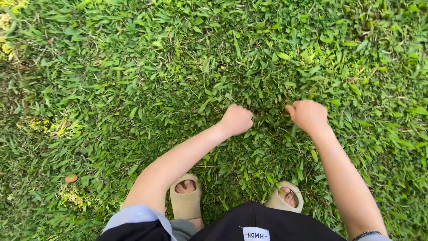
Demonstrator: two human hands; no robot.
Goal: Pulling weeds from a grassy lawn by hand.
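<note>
I look straight down at a lawn of thick green grass (187,67). My left hand (236,119) reaches down into the blades with its fingers curled shut; whether it grips grass cannot be told. My right hand (308,115) is a short way to its right, also curled into the grass, fingers closed. A patch of grass (269,116) lies between the two hands. Both forearms stretch down from the bottom of the view.
My feet stand on the grass in beige slide sandals, the left sandal (186,201) and the right sandal (285,198). A brown dry leaf (71,178) lies at the left. Dark clothing fills the bottom edge.
</note>
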